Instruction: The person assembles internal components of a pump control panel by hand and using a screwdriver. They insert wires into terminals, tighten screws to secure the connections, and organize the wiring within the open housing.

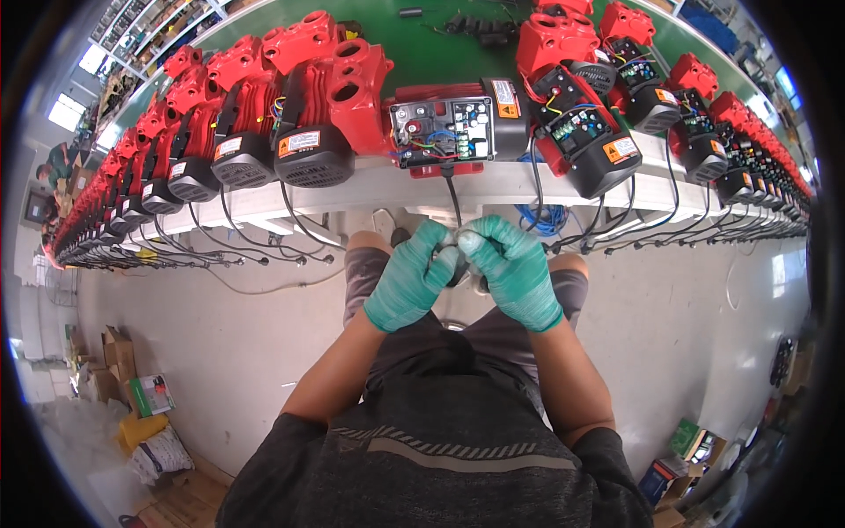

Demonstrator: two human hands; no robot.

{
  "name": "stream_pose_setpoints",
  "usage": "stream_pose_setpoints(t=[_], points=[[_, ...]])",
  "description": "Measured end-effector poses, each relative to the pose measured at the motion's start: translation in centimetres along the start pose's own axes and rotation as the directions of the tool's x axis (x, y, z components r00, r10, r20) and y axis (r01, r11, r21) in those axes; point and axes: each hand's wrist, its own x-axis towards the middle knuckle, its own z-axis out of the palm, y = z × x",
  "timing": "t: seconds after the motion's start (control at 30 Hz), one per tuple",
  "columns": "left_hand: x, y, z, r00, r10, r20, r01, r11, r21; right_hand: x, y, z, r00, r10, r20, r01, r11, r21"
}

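Both gloved hands together over lap: left hand (410,280) and right hand (515,271) pinched on end of black cable (453,195) hanging from open control box (443,130) of red pump at bench edge. Best to keep grip close to tip w/ slack left in cord, no tugging on box wiring. Exact item betw. fingertips too small to tell.

Cable (453,198) end hidden between gloved fingers (449,255); pump rows (114,189) blur toward rim.
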Motion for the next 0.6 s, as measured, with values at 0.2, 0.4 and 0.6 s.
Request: stream_pose_setpoints(t=[0.2,0.4,0.6], points=[[-1.0,0.8,-0.1,0.944,0.318,0.082,-0.304,0.752,0.585,-1.1,1.6,-2.6,0.966,-0.230,-0.119,0.175,0.918,-0.355],[-2.1,2.8,-1.5,0.983,0.140,-0.116,-0.089,0.926,0.368,-1.6,-0.3,-3.5,0.986,-0.068,-0.149,0.043,0.986,-0.160],[-1.9,3.9,-1.3,0.952,0.307,0.013,-0.273,0.826,0.493,-1.7,-0.1,-1.3,0.974,-0.186,0.131,0.213,0.950,-0.229]])
